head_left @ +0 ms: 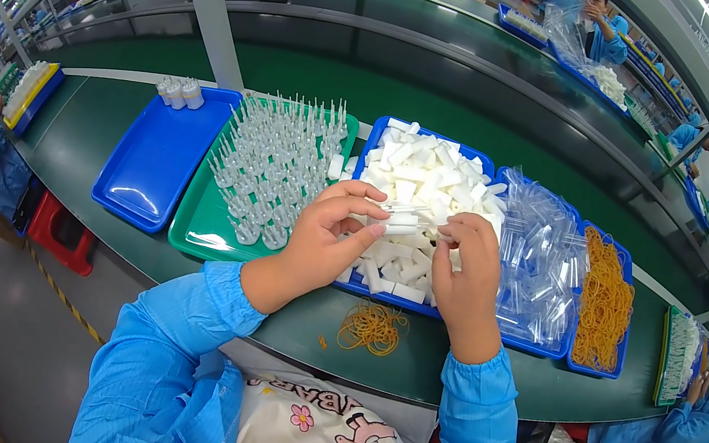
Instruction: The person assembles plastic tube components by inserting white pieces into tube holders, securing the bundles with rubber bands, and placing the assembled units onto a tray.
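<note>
Over a blue tray (346, 283) heaped with white foam cylinders (426, 170), both my hands are raised close together. My left hand (323, 233) is closed, its thumb and fingers pinching a pair of white foam cylinders (402, 224) that point to the right. A thin clear stem seems to lie along their upper side. Just right of their ends is my right hand (469, 272), with thumb and forefinger drawn together. Whatever sits between those fingertips is too small to make out.
Left stand a green tray (187, 227) of upright clear pointed pieces (276, 163) and a blue tray (151, 161) with several white capped pieces (180, 92). Right are clear plastic tubes (540, 251) and a tray of rubber bands (604, 303). Loose rubber bands (373, 327) lie near me. Co-workers sit around.
</note>
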